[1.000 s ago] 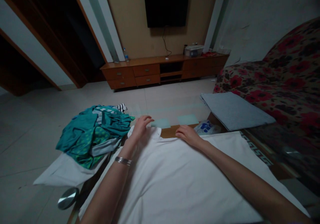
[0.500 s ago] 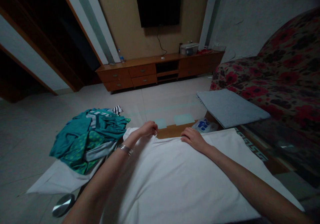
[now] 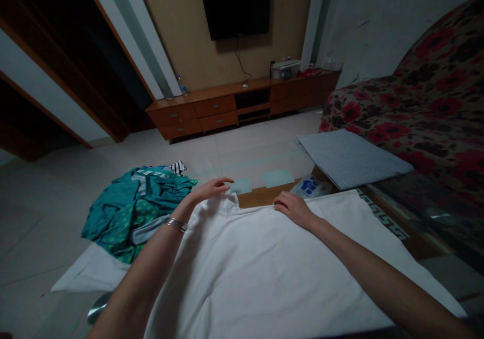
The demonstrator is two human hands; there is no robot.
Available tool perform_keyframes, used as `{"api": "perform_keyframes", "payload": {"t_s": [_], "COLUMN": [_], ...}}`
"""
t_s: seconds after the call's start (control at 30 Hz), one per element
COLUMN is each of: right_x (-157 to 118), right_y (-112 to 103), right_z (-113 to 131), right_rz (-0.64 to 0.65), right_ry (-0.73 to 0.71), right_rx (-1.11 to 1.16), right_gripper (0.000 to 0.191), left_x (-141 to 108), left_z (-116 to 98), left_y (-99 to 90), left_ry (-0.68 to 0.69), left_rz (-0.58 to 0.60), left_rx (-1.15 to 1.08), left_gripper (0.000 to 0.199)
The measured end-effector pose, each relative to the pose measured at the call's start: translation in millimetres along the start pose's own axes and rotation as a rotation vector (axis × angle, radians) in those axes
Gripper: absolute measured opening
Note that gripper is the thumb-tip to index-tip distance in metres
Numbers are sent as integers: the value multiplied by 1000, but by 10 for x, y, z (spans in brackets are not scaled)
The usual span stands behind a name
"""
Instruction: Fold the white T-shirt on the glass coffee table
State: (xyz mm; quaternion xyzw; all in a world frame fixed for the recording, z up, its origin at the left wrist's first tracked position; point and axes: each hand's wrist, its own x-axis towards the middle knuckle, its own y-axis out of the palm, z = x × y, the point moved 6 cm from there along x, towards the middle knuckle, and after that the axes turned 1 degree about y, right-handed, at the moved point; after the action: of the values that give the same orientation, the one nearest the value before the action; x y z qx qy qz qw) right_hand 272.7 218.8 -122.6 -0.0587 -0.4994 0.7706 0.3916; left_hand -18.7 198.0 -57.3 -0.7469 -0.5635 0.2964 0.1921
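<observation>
A large white cloth (image 3: 264, 268) lies spread over a table in front of me, with soft wrinkles on its left part. My left hand (image 3: 212, 189), with a silver bracelet on the wrist, is over the cloth's far left corner, fingers stretched out and apart from one another. At the middle of the far edge rests my right hand (image 3: 293, 208), its fingers bent over the cloth's rim. The fingertips of the right hand are curled down and partly hidden, so a grip on the cloth cannot be made out.
Teal and green clothes (image 3: 132, 203) are heaped at the left. A folded grey cloth (image 3: 355, 157) lies at the right, beside a plastic bag (image 3: 310, 187) with blue marks. Beyond stand a flowered sofa (image 3: 416, 102) and a wooden TV cabinet (image 3: 215, 108).
My left hand has let go of the cloth's far left corner, opened its fingers and shifted slightly left and up. My right hand has stayed almost in place.
</observation>
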Motion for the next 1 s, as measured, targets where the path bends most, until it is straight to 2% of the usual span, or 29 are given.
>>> {"api": "perform_keyframes", "payload": {"t_s": [0.1, 0.2, 0.4, 0.57, 0.67, 0.83, 1.0], "right_x": [-1, -4, -11, -10, -11, -15, -14], "right_y": [-6, -8, -16, -18, -24, -23, -18], "right_z": [-6, -13, -18, -18, -16, -22, -30], "right_rz": [3, 2, -14, -14, -21, -20, -28], "right_ry": [5, 5, 7, 14, 11, 12, 6], "right_rx": [8, 11, 22, 38, 37, 32, 34], "right_gripper": [16, 17, 17, 18, 18, 18, 18], "left_x": [-43, -24, 128, 174, 206, 288, 288], "left_z": [-35, 22, 281, 402, 421, 376, 312], "left_y": [26, 32, -57, -68, -19, 70, 131], "left_ry": [-71, -109, -102, -167, -186, -137, -143], "left_rz": [149, 211, 78, 33, 13, -30, -2], "left_rx": [-25, -39, -127, -15, 34, 128, 174], "left_gripper": [53, 48, 45, 43, 45, 31, 24]}}
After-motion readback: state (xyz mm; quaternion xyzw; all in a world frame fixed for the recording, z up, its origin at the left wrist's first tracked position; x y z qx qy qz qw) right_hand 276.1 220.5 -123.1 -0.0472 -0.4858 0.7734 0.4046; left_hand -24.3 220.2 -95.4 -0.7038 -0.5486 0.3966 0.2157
